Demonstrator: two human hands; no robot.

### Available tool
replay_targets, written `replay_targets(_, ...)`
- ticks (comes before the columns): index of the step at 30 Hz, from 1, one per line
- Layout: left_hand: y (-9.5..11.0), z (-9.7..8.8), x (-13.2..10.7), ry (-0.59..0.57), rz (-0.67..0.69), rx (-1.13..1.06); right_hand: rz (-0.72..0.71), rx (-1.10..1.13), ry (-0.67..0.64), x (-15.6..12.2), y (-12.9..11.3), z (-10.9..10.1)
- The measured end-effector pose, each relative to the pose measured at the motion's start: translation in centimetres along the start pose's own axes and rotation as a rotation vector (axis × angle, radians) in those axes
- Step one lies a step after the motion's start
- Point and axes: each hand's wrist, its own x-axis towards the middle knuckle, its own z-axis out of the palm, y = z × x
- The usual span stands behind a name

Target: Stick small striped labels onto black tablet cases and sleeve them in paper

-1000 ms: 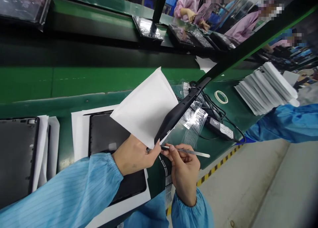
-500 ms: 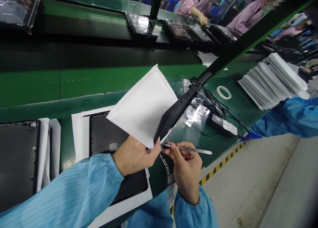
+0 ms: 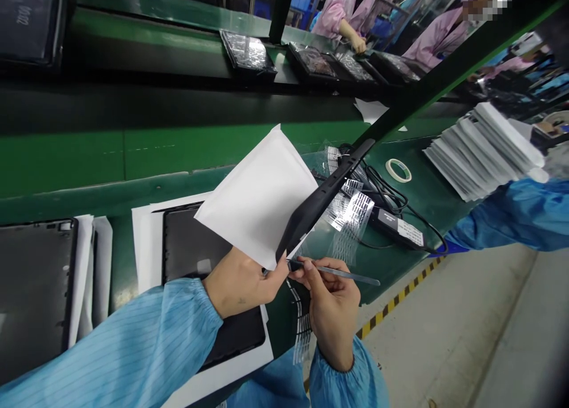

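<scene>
My left hand point(image 3: 249, 280) is closed at the lower corner of a black tablet shell point(image 3: 306, 215), which I hold up on edge with a white padded sheet point(image 3: 260, 188) against its far side. A thin flat metal tool point(image 3: 351, 274) with a rounded end is pinched in my right hand point(image 3: 333, 304). Its dark inner end meets the shell's corner beside my left thumb; the exact contact is hidden by my fingers. Under my left wrist another black tablet shell point(image 3: 240, 337) lies on white sheets point(image 3: 146, 242).
At the left lies another tablet shell point(image 3: 33, 289). Label strips point(image 3: 355, 212), a black power adapter point(image 3: 395, 224), cables and a tape roll point(image 3: 398, 171) lie to the right, near a stack of white sheets point(image 3: 484, 150). Wrapped devices point(image 3: 249, 55) line the conveyor; co-workers stand beyond.
Both hands keep nearly the same pose on the shell and tool. The metal tool's free end has tipped slightly lower. A device on the conveyor at upper left now shows a lit display.
</scene>
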Motion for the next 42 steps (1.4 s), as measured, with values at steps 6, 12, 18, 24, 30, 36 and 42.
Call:
replay_targets(6, 0.0, -0.1, 0.3, 0.042, -0.038, -0.028, -0.028, -0.065, -0.059, -0.2, -0.3, 0.3)
replay_targets(12, 0.0, 0.0, 0.4, 0.004, -0.228, -0.288, -0.032, -0.092, -0.067, -0.4, -0.7, 0.5)
replay_targets(18, 0.0, 0.2, 0.0, -0.056, -0.419, -0.503, -0.040, -0.095, -0.107, -0.4, -1.1, 0.9)
replay_targets(24, 0.4, 0.8, 0.0, -0.094, -0.604, -0.632, -0.038, -0.062, -0.168, -0.5, -0.7, 0.5)
replay_targets(30, -2.9, -3.0, 1.0, -0.061, -0.924, -0.745, -0.102, 0.056, -0.169, -0.7, -1.7, -1.4)
replay_targets(36, -3.2, -8.9, -1.9, -0.056, -1.285, -1.056, -0.098, 0.097, -0.232, 1.8, -0.2, 0.9)
replay_targets(42, 0.9, -9.0, -5.8, -0.053, -1.695, -1.304, -0.092, 0.156, -0.266, 4.3, 0.5, 2.2)
